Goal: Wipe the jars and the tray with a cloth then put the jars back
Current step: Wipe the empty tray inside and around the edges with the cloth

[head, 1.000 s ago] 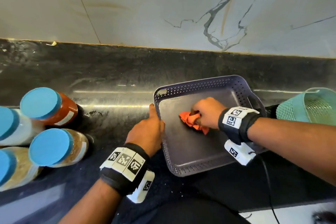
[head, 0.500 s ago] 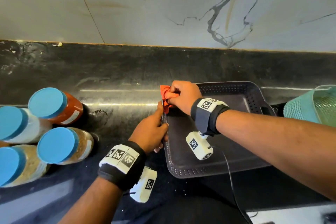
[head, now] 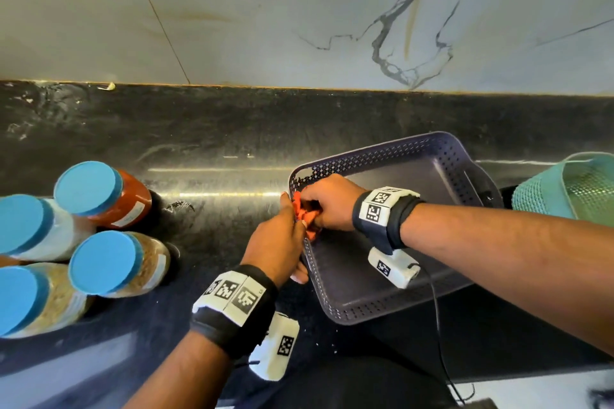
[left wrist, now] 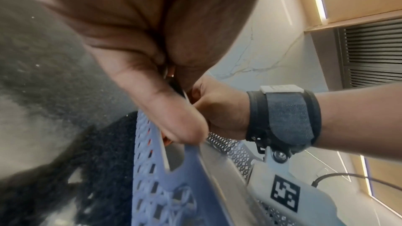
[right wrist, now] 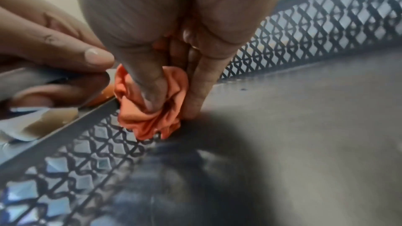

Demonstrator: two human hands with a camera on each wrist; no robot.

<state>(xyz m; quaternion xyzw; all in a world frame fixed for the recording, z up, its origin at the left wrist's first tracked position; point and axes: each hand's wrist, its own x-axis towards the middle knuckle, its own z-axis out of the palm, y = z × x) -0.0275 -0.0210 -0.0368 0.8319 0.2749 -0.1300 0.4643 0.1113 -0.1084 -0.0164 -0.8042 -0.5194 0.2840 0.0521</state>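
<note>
A dark perforated tray (head: 392, 305) sits tilted on the black counter, its left rim gripped by my left hand (head: 279, 242), thumb inside and fingers outside. My right hand (head: 327, 204) holds a bunched orange cloth (head: 304, 214) against the inside of the tray's left wall (right wrist: 71, 145). The right wrist view shows the cloth (right wrist: 150, 119) pinched between thumb and fingers, low on the wall near the tray floor. Several blue-lidded jars stand at the left: a red-filled jar (head: 106, 194), a grain-filled jar (head: 116, 264), and a white-filled jar (head: 30, 226).
A teal mesh basket (head: 564, 189) stands right of the tray at the frame edge. A marble wall backs the black counter (head: 216, 143). A black cable (head: 438, 325) runs from my right wrist over the tray's near corner. Bare counter lies between the jars and the tray.
My right hand carried the cloth from the tray's floor to its left rim, then slid it down the inner left wall toward my left hand. The tray shifted slightly.
</note>
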